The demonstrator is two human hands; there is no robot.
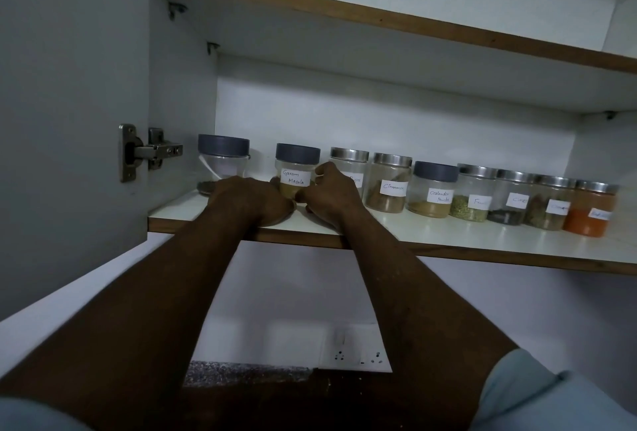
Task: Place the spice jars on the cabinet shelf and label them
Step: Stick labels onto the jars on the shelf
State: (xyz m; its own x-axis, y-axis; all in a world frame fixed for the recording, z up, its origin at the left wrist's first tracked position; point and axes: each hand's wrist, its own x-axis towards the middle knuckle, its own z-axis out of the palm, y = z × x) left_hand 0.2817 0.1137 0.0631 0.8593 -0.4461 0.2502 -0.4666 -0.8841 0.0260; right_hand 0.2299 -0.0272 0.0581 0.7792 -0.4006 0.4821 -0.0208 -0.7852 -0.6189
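Fingers of the right hand are curled against the right side of the Garam Masala jar, gripping it at the edge of its paper label. The left hand lies on the shelf against the jar's lower left. Its fingers are hidden behind the back of the hand, so I cannot tell whether they grip the jar or only steady it.

The jar stands upright on the lower shelf, second from the left in the row, label facing out. The step looks like pressing the label flat. It would go best by rubbing from the middle of the paper towards its edges while the other hand keeps the jar from turning or sliding back.

On the right, the pepper jar stands just beside it, nearly touching the right hand, so there is little room there. On the left, an unlabelled jar stands apart, with bare shelf between. The jars sit back from the shelf's front edge, which both wrists cross. The upper shelf leaves open room above the lids. The open door hangs at the far left.
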